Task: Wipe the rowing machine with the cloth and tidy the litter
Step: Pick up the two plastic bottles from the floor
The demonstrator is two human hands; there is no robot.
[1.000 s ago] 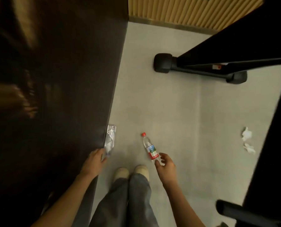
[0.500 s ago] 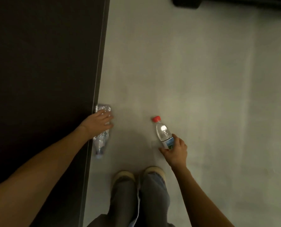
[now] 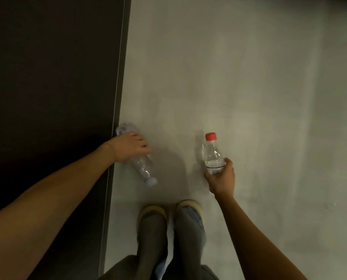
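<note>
beside a smooth, dark, straight-edged panel [image 3: 47, 77], the left hand [image 3: 128, 147] is curling its fingers over the middle of a crumpled clear bottle [image 3: 143, 166], which is slanting low over the matte grey floor [image 3: 249, 87] with its pale cap pointing toward the person. further right, the right hand [image 3: 221, 178] is wrapping fingers and thumb round the labelled lower part of a smooth, cylindrical red-capped bottle [image 3: 212, 154], its cap pointing away.

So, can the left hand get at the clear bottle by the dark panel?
Probably yes: the left hand grips the clear bottle round its middle; the dark panel only flanks it.
</note>
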